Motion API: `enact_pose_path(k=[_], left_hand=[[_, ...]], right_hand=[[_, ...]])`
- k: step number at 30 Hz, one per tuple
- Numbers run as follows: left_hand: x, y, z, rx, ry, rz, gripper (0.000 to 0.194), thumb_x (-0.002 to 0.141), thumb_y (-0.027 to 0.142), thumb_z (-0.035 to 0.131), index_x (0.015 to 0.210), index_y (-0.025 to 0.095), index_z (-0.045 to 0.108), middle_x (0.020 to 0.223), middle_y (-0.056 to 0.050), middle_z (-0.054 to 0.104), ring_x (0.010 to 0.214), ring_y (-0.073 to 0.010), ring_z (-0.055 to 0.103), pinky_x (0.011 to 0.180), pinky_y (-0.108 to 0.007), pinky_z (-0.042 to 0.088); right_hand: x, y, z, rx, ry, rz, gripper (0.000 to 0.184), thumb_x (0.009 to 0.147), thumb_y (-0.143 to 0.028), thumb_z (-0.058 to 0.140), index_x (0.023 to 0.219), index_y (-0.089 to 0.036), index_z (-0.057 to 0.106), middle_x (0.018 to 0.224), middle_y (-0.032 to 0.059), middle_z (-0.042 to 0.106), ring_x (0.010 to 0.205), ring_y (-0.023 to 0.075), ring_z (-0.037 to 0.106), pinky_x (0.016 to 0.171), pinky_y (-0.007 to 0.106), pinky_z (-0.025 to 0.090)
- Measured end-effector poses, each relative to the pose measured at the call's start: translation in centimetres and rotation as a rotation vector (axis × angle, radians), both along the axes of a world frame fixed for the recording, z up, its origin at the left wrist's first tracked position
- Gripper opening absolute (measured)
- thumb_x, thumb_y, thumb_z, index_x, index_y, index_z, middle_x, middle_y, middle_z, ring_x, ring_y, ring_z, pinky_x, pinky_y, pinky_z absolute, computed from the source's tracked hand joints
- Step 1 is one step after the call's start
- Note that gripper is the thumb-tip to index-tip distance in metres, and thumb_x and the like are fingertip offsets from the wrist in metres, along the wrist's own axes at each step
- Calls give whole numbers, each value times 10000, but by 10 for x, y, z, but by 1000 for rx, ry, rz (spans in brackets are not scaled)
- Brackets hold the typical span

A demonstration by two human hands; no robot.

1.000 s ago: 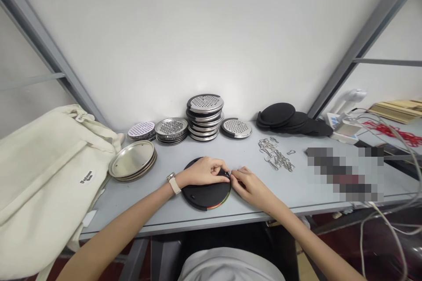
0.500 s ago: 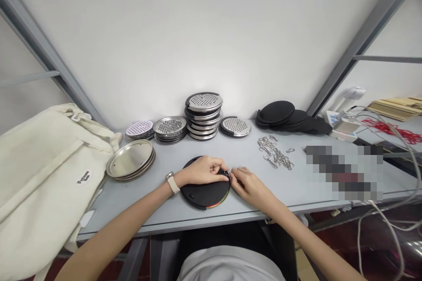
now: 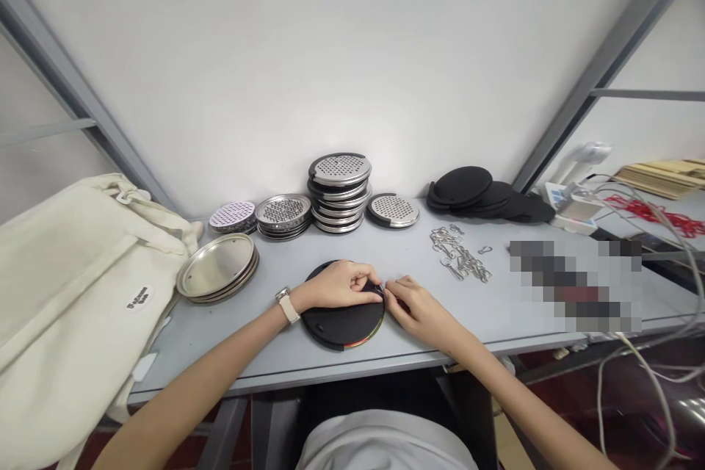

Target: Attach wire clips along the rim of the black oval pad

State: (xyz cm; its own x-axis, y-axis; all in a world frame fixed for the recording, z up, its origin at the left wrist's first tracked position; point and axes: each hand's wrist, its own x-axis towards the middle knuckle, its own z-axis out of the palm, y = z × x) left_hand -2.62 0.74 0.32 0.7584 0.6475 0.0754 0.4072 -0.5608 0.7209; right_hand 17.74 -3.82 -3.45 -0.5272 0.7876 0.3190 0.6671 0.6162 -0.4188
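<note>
My left hand (image 3: 341, 285) grips the upper right edge of a round black disc (image 3: 342, 327), which lies flat on the grey table and shows coloured layers along its lower right rim. My right hand (image 3: 413, 305) meets the disc's edge from the right. Its fingertips pinch a small metal ring (image 3: 382, 287) against the rim, next to my left fingers. Both hands hide the ring's lower part and the disc's top.
Stacks of perforated steel discs (image 3: 338, 191) and black discs (image 3: 463, 187) stand along the wall. Metal clips (image 3: 460, 253) lie right of my hands, plain metal lids (image 3: 217, 268) left. A cream cloth bag (image 3: 71, 286) overhangs the table's left end.
My right hand has moved slightly closer to the ring, and my left hand has shifted little. The disc stays in place on the table.
</note>
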Motion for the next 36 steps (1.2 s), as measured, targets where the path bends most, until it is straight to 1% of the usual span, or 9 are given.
enact_pose_path(k=[4, 7, 10, 15, 20, 24, 36], left_hand=[[0, -1, 2, 45, 8, -5, 222, 831, 358, 630, 943, 167, 608, 566, 88, 415, 522, -63, 382, 553, -187, 308], [0, -2, 3, 62, 8, -10, 226, 827, 336, 632, 983, 175, 600, 581, 88, 422, 532, -64, 393, 558, -187, 313], [0, -2, 4, 50, 15, -7, 239, 828, 338, 629, 1006, 182, 597, 595, 87, 431, 539, -66, 391, 552, -187, 310], [0, -1, 3, 34, 37, 5, 229, 822, 345, 633, 978, 178, 607, 589, 85, 422, 535, -68, 383, 545, -190, 308], [0, -1, 3, 24, 39, 1, 242, 832, 362, 632, 991, 181, 613, 589, 82, 419, 539, -71, 378, 545, -191, 307], [1, -1, 3, 25, 44, 0, 272, 834, 393, 633, 1000, 178, 626, 591, 78, 422, 544, -71, 377, 552, -192, 307], [0, 0, 3, 22, 43, -5, 286, 841, 403, 628, 1018, 179, 634, 593, 76, 426, 543, -72, 377, 548, -194, 303]], right_hand=[[1, 1, 0, -11, -4, 21, 261, 961, -174, 348, 715, -201, 432, 646, 1, 500, 632, 165, 473, 702, 310, 386], [1, 0, 1, -15, 5, 23, 262, 959, -174, 353, 711, -200, 432, 647, 1, 502, 633, 163, 472, 701, 309, 385], [0, 0, 1, -16, 15, 26, 286, 956, -173, 360, 678, -201, 420, 618, -7, 486, 618, 159, 462, 698, 309, 384], [-1, -1, 2, -25, 29, 3, 345, 955, -185, 376, 611, -203, 399, 568, -16, 455, 594, 154, 455, 673, 304, 384], [0, -1, 1, -13, 32, 3, 337, 948, -172, 390, 615, -199, 436, 583, -7, 485, 618, 160, 485, 659, 297, 385], [0, -2, 2, -12, 24, -1, 335, 939, -162, 397, 607, -201, 428, 573, -8, 480, 612, 161, 487, 658, 296, 385], [0, -1, 2, -21, 32, 7, 331, 944, -169, 396, 619, -194, 454, 580, -6, 501, 608, 156, 482, 665, 297, 383]])
